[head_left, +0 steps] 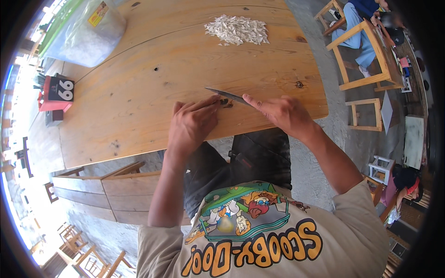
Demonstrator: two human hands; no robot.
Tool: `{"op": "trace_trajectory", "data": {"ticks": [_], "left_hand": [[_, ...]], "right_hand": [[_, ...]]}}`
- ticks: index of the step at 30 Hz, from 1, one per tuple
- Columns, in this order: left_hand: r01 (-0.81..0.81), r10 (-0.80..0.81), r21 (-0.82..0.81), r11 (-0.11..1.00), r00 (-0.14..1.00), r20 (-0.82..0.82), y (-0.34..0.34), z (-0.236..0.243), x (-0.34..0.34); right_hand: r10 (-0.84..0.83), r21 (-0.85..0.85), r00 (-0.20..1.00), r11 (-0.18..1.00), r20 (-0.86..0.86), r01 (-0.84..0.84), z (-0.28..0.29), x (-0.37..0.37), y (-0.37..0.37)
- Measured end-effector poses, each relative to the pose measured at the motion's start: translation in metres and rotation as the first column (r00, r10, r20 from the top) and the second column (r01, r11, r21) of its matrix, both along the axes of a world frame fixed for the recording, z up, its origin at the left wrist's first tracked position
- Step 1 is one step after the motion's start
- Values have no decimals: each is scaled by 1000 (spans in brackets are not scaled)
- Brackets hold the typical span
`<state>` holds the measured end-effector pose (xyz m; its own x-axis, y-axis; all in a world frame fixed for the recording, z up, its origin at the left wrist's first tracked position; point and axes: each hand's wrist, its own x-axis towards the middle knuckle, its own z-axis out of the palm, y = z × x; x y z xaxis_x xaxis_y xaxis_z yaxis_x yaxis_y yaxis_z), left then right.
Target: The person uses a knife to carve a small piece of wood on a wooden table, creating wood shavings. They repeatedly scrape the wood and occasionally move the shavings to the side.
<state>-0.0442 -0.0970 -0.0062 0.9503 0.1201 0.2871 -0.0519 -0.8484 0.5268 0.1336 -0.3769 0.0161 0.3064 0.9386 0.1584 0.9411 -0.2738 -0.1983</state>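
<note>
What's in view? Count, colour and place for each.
table: one, light brown, centre
knife: one, grey blade, table's near side
pieces: many, white, heaped on table's far side
container: one, translucent and green, far left
box: one, black and red, left
bench: one, brown, lower left
stools: several, brown or whitish, right
floor: one, grey, beneath
people: two or more, mixed colours, far right
T-shirt: one, beige, bottom
trousers: one pair, black, below table
left hand: one, bare, by blade
right hand: one, bare, round knife

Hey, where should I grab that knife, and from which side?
Likely at its handle end, from the right: the knife has its pointed tip to the left, facing away from that side. The right hand covers the handle, so its shape is hidden.
</note>
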Motion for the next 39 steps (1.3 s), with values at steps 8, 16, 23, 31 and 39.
{"op": "trace_trajectory", "data": {"ticks": [8,16,23,31,39], "left_hand": [[-23,23,16,1000,1000,12,-1,-4,1],[-39,38,27,999,999,8,-3,0,2],[-48,48,23,999,999,6,-4,-2,1],[-14,14,-40,999,1000,-7,-2,0,2],[57,-59,-83,995,998,-29,13,-1,-2]], "right_hand": [[22,32,1000,999,3,-22,6,3,3],[33,9,999,999,7,-33,10,8,3],[50,-20,998,999,44,-49,9,9,3],[45,-117,999,992,21,-42,17,12,1],[18,-6,988,1000,-154,-19,22,28,9]]}}
